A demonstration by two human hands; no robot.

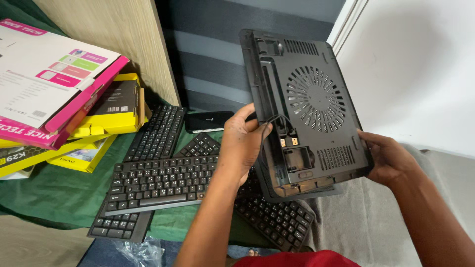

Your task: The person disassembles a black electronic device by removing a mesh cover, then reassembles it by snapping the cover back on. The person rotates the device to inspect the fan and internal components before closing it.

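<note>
I hold a black cooling pad (309, 111) upright above piled keyboards (158, 180), left hand (242, 143) clamped on its cabled edge, right hand (386, 158) gripping the opposite side; best kept level with the cable (277, 121) unpinched.

A black cooling pad (309, 113) is held tilted by the left hand (242, 143) and right hand (388, 158) above black keyboards (158, 180) laid on a green cloth (54, 193); coloured boxes (59, 89) are stacked nearby.
</note>
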